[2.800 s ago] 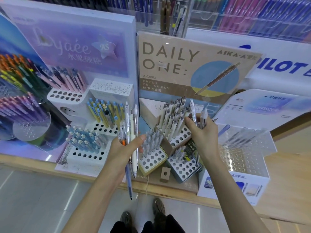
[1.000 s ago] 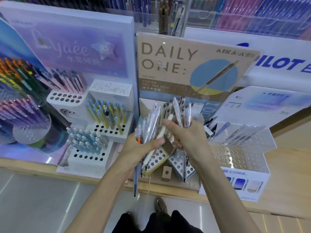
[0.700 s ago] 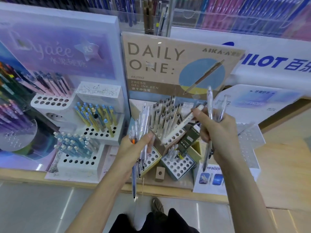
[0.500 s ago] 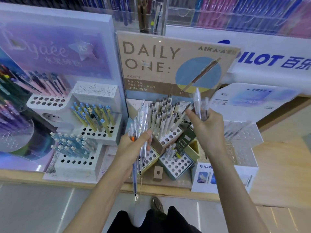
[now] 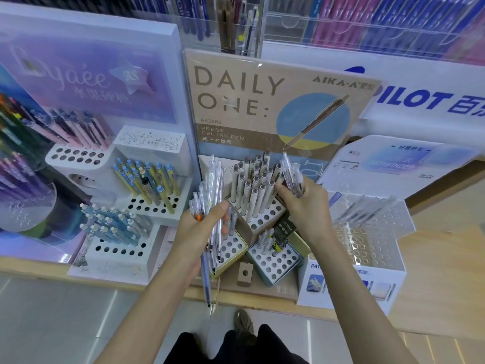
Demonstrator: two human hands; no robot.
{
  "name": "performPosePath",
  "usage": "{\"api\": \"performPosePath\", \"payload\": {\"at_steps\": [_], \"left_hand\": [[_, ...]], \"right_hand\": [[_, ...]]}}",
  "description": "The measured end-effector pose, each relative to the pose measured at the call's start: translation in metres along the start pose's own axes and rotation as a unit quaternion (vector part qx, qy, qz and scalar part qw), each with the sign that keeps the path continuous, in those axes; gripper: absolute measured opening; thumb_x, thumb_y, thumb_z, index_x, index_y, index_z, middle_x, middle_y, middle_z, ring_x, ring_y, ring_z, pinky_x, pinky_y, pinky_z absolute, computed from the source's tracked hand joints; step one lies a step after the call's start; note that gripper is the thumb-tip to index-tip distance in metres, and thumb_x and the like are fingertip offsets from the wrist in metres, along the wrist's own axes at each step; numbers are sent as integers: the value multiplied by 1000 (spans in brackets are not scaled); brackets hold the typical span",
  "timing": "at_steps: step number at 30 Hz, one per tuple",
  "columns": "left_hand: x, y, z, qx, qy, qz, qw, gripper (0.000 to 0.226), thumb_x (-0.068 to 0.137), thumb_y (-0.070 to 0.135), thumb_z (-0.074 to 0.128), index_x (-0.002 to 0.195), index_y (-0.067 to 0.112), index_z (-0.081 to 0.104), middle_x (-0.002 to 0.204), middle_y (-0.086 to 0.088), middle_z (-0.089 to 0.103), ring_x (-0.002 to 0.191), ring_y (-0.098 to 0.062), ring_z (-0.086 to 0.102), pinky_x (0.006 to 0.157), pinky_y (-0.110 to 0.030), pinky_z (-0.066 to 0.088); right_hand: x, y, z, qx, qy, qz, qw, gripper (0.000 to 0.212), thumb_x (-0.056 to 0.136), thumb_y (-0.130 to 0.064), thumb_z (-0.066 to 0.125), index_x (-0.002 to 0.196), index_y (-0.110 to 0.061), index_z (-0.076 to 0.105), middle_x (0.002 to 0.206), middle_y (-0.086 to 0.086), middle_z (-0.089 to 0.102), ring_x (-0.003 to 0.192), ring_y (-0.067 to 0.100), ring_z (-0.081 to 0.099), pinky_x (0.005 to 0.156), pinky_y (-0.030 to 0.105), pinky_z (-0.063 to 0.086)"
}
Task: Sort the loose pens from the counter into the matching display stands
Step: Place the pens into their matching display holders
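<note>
The loose pens are split between your two hands. Your left hand [image 5: 202, 228] curls round a fanned bundle of clear pens [image 5: 213, 187], with the thumb laid across the barrels. One blue pen [image 5: 206, 281] hangs out at six o'clock, its tip past the front edge of the wooden counter [image 5: 435, 261]. Your right hand [image 5: 308, 206] grips a smaller cluster of clear pens [image 5: 291, 174] that stick up at twelve o'clock. Its fingertips [image 5: 278, 189] are just beside the cream pens [image 5: 256, 183] packed into the tan block. That block's front rows of holes lie bare between your hands. At six o'clock of your right wrist the teal block [image 5: 275, 262] shows mostly free holes, with a few pens crowded in its far corner. At three o'clock of your right hand stands the clear acrylic stand [image 5: 367, 240]. Its near rows are open, and slanted clear pens sit along its far side. At nine o'clock of your left hand the white tiered stand [image 5: 123, 248] presses close, its blue-capped pens leaning toward you. A small cardboard block [image 5: 245, 273] sits near the counter's front edge.
</note>
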State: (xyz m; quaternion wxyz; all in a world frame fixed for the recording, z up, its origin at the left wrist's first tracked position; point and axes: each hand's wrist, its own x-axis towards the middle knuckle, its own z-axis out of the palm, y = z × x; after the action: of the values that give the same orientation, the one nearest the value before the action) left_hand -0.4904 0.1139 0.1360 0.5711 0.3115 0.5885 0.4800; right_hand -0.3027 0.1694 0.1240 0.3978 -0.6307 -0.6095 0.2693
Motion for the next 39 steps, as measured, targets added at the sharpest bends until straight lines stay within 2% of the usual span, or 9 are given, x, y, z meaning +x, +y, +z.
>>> {"api": "performPosePath", "payload": {"at_steps": [2,7,11,14,19,27,31,35,39], "left_hand": [[-1,0,0,-3,0,-1,1000,23,88,22,64,67,14,64,58,-2,60,52,-12,56,84,-40,42],[-1,2,0,-17,-1,-4,1000,28,86,22,66,58,22,67,60,-2,61,52,-13,56,86,-44,40],[-2,3,-1,-17,0,-1,1000,23,84,19,68,61,22,69,59,-1,61,54,-11,58,90,-46,40],[-5,3,-2,-17,3,1,1000,12,81,11,70,74,20,70,55,-1,60,54,-9,61,98,-51,40],[-5,8,-2,-26,8,20,999,6,81,8,69,79,12,65,55,-1,60,55,-9,61,99,-52,39],[-12,9,-16,-37,2,34,999,24,81,12,69,62,26,73,56,0,61,51,-10,57,71,-33,45],[-16,6,-29,-54,22,31,998,9,75,18,73,68,24,74,58,1,63,51,-11,57,69,-32,45],[-18,0,-46,-69,39,18,997,11,77,13,72,71,22,73,60,-1,62,50,-13,56,65,-31,44],[-20,-11,-65,-56,72,10,996,11,81,10,70,76,20,70,59,2,64,54,-10,61,67,-27,49]], "right_hand": [[-2,1,1,-10,-19,-21,1000,26,89,-23,66,78,-1,58,74,15,60,69,28,55,65,38,43],[-4,1,2,-15,-23,-46,999,19,88,-21,67,75,-15,55,71,7,55,64,20,50,61,31,37],[-1,4,6,-23,-23,3,999,27,87,-26,68,81,0,61,77,15,63,72,28,58,66,42,46],[-11,0,0,84,0,46,995,20,86,-34,69,89,-15,63,80,4,66,73,19,61,66,37,49],[-25,-20,-16,298,-24,35,954,30,94,-45,49,81,-20,57,61,1,54,41,11,38,41,17,33],[-41,-44,-6,443,-92,123,883,28,89,-39,55,86,-15,70,59,0,30,45,11,27,37,18,29],[-47,-50,4,398,-92,137,902,32,81,-42,62,96,-16,72,59,7,33,47,21,29,45,25,34],[-58,-49,18,384,-87,136,909,45,79,-35,68,93,8,64,55,0,53,40,6,39,38,15,30],[-73,-41,37,155,-65,78,983,27,89,-28,66,70,-9,69,72,5,71,59,8,63,55,25,48]]}}
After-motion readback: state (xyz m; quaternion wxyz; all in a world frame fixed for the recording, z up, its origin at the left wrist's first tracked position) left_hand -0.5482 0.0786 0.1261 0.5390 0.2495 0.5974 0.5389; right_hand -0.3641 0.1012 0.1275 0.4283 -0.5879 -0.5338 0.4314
